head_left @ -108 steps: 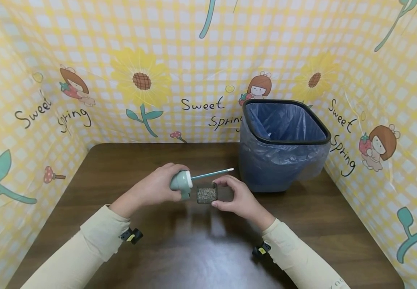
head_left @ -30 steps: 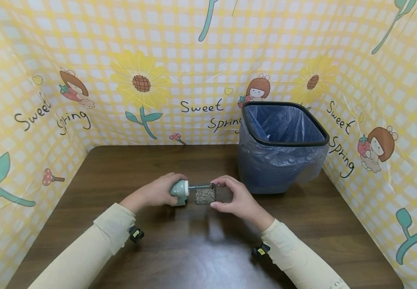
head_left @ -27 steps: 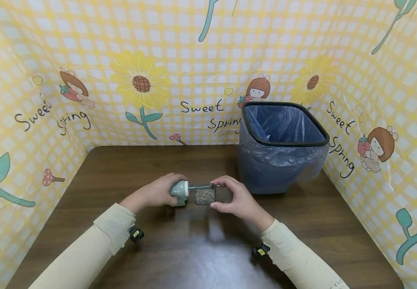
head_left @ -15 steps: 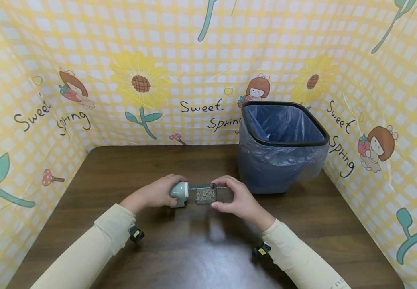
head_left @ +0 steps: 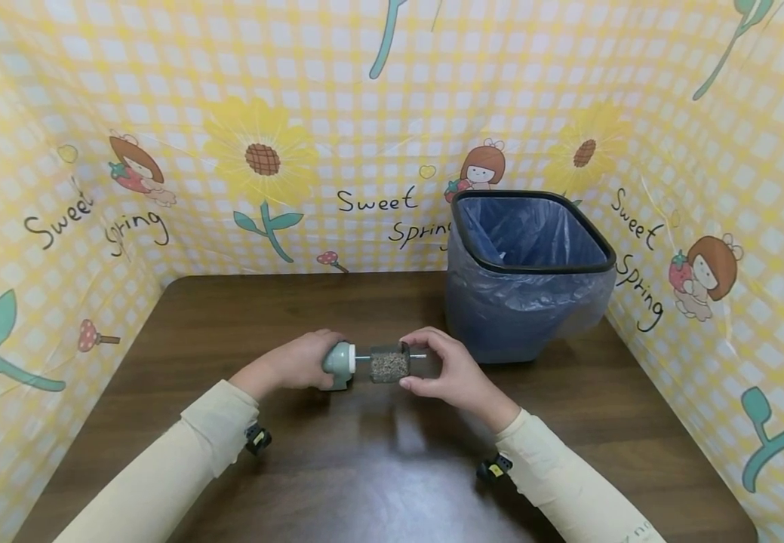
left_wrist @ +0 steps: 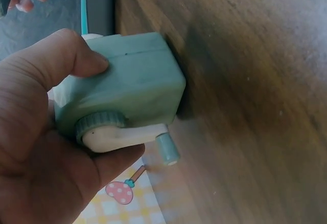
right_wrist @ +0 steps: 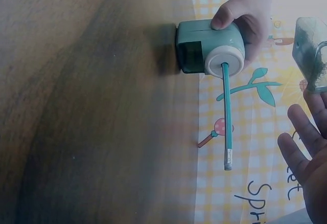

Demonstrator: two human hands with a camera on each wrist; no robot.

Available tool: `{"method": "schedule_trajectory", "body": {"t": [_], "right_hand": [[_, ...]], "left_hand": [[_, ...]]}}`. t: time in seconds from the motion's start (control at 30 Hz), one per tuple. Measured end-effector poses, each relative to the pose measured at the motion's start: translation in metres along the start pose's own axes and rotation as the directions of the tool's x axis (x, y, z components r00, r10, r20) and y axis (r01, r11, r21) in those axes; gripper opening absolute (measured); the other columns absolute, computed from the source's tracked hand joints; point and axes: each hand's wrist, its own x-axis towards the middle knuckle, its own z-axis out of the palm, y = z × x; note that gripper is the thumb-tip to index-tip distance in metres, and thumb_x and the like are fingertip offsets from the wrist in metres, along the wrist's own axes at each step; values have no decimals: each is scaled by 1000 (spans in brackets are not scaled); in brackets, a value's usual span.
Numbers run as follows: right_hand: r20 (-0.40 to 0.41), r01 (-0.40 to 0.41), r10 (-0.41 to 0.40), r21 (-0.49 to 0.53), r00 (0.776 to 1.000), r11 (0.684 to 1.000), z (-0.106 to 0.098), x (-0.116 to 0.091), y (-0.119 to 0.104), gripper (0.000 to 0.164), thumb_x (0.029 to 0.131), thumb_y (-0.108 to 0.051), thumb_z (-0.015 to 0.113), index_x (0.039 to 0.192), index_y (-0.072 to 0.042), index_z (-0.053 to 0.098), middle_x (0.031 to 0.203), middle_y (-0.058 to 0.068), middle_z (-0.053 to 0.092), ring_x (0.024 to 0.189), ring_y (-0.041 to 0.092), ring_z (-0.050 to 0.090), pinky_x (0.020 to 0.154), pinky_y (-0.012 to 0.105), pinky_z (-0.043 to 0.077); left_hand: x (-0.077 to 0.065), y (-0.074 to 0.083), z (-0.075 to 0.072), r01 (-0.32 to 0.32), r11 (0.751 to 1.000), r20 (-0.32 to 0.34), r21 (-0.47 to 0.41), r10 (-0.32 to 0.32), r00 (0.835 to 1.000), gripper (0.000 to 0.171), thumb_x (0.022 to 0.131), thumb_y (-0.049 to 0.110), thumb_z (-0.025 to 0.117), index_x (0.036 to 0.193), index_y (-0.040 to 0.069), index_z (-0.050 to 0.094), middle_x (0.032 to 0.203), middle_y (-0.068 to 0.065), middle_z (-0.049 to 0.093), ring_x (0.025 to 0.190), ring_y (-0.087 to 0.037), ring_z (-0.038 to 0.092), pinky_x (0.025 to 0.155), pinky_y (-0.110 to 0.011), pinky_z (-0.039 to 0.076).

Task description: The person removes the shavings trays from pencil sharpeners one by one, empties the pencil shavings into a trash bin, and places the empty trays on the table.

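Observation:
My left hand (head_left: 296,362) grips a green crank pencil sharpener (head_left: 339,367), low over the table. A teal pencil (right_wrist: 227,116) with an eraser end sticks out of the sharpener's white front ring. In the right wrist view the sharpener's drawer slot (right_wrist: 191,57) gapes dark. The left wrist view shows its white crank (left_wrist: 125,137) on the back. My right hand (head_left: 449,375) pinches the see-through shavings drawer (head_left: 389,365) between thumb and fingers. Grey-brown shavings fill much of the drawer. It is apart from the sharpener, and the pencil runs past behind it.
A trash bin (head_left: 527,302) with a blue liner and black rim stands at the table's back right, behind my right hand. A yellow checked cloth (head_left: 364,136) hangs round the back and sides of the dark wooden table (head_left: 378,483).
Over the longer span my left hand has turned the sharpener, so the pencil went from slanting upward to nearly level. In the last second the drawer has shifted slightly; both grips stay the same.

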Motion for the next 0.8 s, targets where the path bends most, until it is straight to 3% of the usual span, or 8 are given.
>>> {"method": "schedule_trajectory", "body": {"t": [0.1,0.23,0.43,0.63,0.8], "right_hand": [[2,3,-3,0,1000,1000,-1,0,0,52,79,-21,91,125,-20,66,123,-8,66,115,21,62,101,37,48],[6,12,-12,0,1000,1000,-2,1,-1,51,79,-22,90,125,-20,67,123,-8,66,116,19,62,102,43,48],[-3,13,-13,-17,1000,1000,-5,2,-3,51,79,-22,90,124,-22,67,122,-10,66,115,16,62,101,31,47],[-1,17,-17,-54,1000,998,-9,3,-2,50,80,-25,90,124,-22,67,122,-10,66,115,20,62,101,31,47],[-8,19,-20,-84,1000,996,-14,5,-6,50,80,-26,89,124,-19,67,123,-9,66,114,14,60,101,32,46]], "left_hand": [[1,0,-3,8,1000,9,5,-8,1000,79,75,13,81,145,-2,50,126,-13,64,100,-22,61,83,-39,54],[2,-1,-7,5,1000,28,-15,-4,1000,75,76,12,81,145,-1,52,122,-11,66,95,-20,62,79,-36,54],[5,-4,-8,-7,1000,43,-23,8,999,68,79,12,83,142,2,56,118,-7,67,91,-17,61,76,-32,53],[7,-4,-8,15,1000,53,-22,-13,999,66,80,14,86,140,5,59,119,-7,67,93,-18,61,77,-34,53],[6,-4,-8,14,1000,49,-26,-13,999,66,80,15,87,139,5,60,118,-6,68,93,-18,61,77,-34,53]]}}
